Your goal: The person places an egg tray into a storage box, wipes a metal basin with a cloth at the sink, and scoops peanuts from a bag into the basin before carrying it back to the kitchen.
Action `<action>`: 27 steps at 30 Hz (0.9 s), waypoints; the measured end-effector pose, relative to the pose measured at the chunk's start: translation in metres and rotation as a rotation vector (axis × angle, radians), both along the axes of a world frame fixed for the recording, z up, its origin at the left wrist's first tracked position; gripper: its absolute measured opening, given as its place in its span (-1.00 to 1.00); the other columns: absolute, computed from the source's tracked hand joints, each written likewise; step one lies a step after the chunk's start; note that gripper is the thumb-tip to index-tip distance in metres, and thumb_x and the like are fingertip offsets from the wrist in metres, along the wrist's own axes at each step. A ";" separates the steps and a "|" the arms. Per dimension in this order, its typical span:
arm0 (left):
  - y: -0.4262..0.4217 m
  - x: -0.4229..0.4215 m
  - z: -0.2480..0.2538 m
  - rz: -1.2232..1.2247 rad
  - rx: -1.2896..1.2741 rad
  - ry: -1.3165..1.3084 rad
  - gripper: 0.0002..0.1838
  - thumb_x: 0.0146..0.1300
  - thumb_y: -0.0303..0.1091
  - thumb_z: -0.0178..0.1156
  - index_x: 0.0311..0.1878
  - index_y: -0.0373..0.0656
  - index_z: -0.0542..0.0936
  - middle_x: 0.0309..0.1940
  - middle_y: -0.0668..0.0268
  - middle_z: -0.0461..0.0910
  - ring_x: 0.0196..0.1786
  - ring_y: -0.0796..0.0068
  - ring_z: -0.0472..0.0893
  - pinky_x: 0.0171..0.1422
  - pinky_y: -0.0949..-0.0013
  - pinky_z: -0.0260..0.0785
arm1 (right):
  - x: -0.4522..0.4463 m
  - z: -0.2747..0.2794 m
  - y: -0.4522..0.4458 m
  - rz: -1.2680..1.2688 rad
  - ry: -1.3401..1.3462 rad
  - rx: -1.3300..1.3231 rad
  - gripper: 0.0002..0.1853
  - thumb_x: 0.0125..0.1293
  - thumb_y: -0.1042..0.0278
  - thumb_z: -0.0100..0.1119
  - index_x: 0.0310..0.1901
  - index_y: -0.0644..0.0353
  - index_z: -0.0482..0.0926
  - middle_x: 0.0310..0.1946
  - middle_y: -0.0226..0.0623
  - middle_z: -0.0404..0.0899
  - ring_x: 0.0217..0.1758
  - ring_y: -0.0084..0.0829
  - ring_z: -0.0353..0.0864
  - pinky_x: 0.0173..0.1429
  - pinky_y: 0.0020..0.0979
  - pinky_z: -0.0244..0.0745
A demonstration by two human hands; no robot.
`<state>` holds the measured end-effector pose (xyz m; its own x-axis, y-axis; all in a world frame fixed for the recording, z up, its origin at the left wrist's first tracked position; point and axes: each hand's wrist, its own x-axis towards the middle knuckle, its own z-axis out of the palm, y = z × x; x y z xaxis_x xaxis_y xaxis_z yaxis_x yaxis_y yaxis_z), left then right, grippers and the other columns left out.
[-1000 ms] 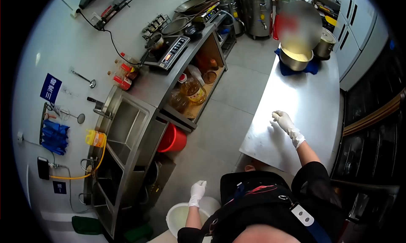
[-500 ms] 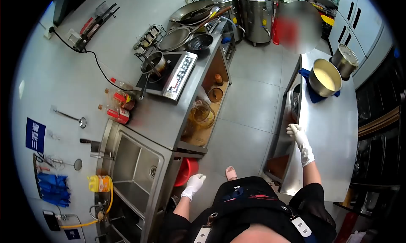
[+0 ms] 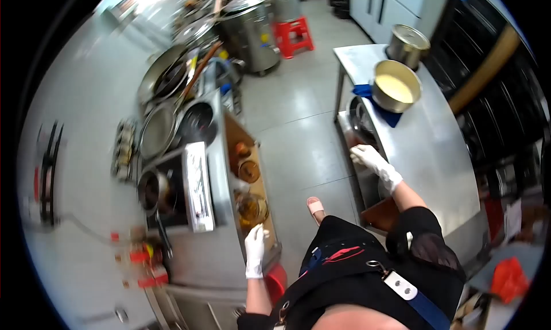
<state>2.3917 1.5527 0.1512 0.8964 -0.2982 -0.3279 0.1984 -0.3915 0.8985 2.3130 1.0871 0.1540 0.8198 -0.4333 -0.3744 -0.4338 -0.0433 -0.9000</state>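
Note:
My left hand [image 3: 255, 251], in a white glove, hangs near the front of the left counter, beside a large jar of amber liquid [image 3: 251, 208] on the lower shelf. Its fingers are loosely bent and a little apart, with nothing visible in them. Level with the near edge of the steel table [image 3: 425, 152] is my right hand [image 3: 370, 159], also gloved, its fingers loosely extended and holding nothing that I can see. Farther along that table, a steel pot with pale yellow contents [image 3: 396, 86] rests on a blue cloth [image 3: 385, 113].
A lidded steel pot [image 3: 408, 45] stands behind the open one. On the left counter are an induction cooker [image 3: 199, 186], a small saucepan [image 3: 154, 191] and several pans. Large steel barrels [image 3: 251, 37] and a red stool [image 3: 293, 36] stand ahead. Tiled floor [image 3: 293, 140] runs between counter and table.
My view has turned to the right and moved forward. The left hand, beside the sink before, is now near the counter's shelf. The right hand stays by the table edge.

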 end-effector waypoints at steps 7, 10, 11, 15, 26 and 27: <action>-0.044 0.085 0.001 -0.001 -0.028 0.173 -0.71 0.32 -0.27 0.02 -0.06 -0.30 0.52 -0.37 0.27 0.61 -0.38 0.60 0.56 -0.29 0.57 0.36 | 0.064 -0.010 -0.077 -0.702 -0.256 0.303 -0.73 0.25 0.19 -0.04 -0.18 0.22 0.46 -0.38 -0.25 0.56 -0.39 -0.42 0.56 -0.31 -0.45 0.47; -0.084 0.125 -0.003 -0.093 -0.020 0.193 -0.69 0.32 -0.24 0.02 -0.06 -0.29 0.52 -0.38 0.27 0.61 -0.40 0.60 0.55 -0.29 0.55 0.35 | 0.062 0.004 -0.092 -1.135 -0.412 0.263 -0.61 0.26 0.05 0.03 -0.12 0.25 0.42 -0.30 -0.21 0.50 -0.32 -0.33 0.54 -0.29 -0.37 0.49; -0.099 0.139 -0.003 -0.128 -0.016 0.199 -0.69 0.32 -0.23 0.02 -0.06 -0.28 0.52 -0.38 0.27 0.62 -0.40 0.60 0.55 -0.29 0.55 0.35 | 0.052 -0.006 -0.110 -1.161 -0.449 0.328 -0.40 0.22 -0.12 0.05 0.04 0.29 0.34 -0.10 -0.08 0.45 -0.25 -0.29 0.55 -0.22 -0.29 0.51; -0.180 0.186 0.015 -0.238 -0.106 0.270 -0.73 0.30 -0.25 0.06 -0.13 -0.28 0.55 -0.40 0.32 0.60 -0.41 0.63 0.52 -0.32 0.57 0.33 | 0.040 0.059 -0.138 -1.268 -0.367 0.342 -0.13 0.17 -0.24 0.03 0.26 0.36 0.06 0.23 0.06 0.14 -0.10 -0.16 0.53 -0.20 -0.24 0.54; -0.336 0.238 -0.008 -0.836 -0.024 0.113 -0.71 0.25 -0.31 0.07 -0.08 -0.33 0.52 -0.37 0.18 0.60 -0.34 0.48 0.57 -0.15 0.45 0.39 | 0.019 0.008 -0.202 -1.285 -0.412 0.427 -0.78 0.09 0.58 0.00 -0.18 0.40 0.44 -0.19 -0.07 0.47 -0.12 -0.14 0.52 -0.10 -0.05 0.57; -0.347 0.238 -0.012 -0.878 -0.022 -0.025 -0.69 0.23 -0.30 0.08 -0.06 -0.32 0.52 -0.33 0.16 0.60 -0.30 0.42 0.57 -0.13 0.42 0.40 | 0.021 0.009 -0.211 -1.353 -0.400 0.478 -0.77 0.08 0.60 -0.03 -0.18 0.43 0.43 -0.19 -0.07 0.47 -0.12 -0.14 0.52 -0.09 -0.03 0.58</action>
